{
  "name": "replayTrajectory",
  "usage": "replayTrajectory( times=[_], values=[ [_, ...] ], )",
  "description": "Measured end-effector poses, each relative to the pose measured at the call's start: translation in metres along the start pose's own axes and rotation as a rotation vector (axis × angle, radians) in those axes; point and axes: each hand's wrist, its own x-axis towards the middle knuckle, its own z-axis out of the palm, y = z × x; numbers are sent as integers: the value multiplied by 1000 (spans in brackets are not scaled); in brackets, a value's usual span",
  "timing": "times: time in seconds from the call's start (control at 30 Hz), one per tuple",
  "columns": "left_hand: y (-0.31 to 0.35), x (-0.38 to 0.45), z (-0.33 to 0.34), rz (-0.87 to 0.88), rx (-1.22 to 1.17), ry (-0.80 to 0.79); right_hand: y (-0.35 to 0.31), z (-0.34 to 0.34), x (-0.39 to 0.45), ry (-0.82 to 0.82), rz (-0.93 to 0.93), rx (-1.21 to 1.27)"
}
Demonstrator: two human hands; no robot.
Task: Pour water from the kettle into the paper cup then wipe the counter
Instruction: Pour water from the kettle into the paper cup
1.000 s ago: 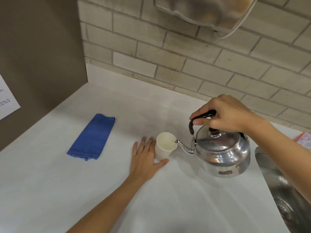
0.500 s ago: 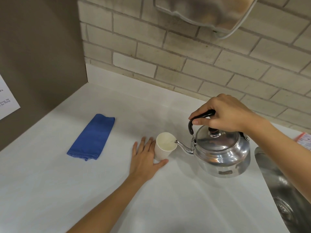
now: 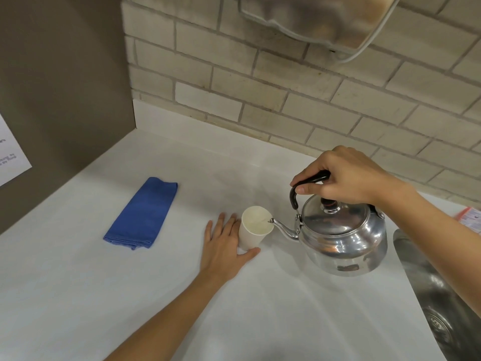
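Almost nothing has moved: my right hand [image 3: 343, 175] still grips the kettle [image 3: 343, 238] handle, spout over the paper cup [image 3: 253, 227]. My left hand [image 3: 223, 248] lies open-fingered against the cup; blue cloth [image 3: 143, 213] at nine o'clock.

back: pale brick wall [image 3: 273, 82] | left: brown panel [image 3: 59, 87] (paper notice [image 3: 10, 149]) | right: steel sink [image 3: 440, 308]

The scene is evenly and fairly brightly lit, with soft, diffuse light from overhead. The white tabletop [image 3: 78, 295] reads pale and a little washed out, its texture faint. Soft shadows lie under the kettle [image 3: 343, 243] and stretch toward the near edge in faint streaks. The kettle's polished metal carries bright highlights and smeared reflections. Wide-angle distortion bends the brick wall [image 3: 286, 100] lines near the edges. The metal object [image 3: 312, 19] at the top looks blurred.
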Motion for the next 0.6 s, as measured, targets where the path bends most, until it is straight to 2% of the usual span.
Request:
replayTrajectory(
  times=[0.6],
  values=[
    [1,0,-3,-1,20,-12,-4,-3,0,-31,13,-7]
  ],
)
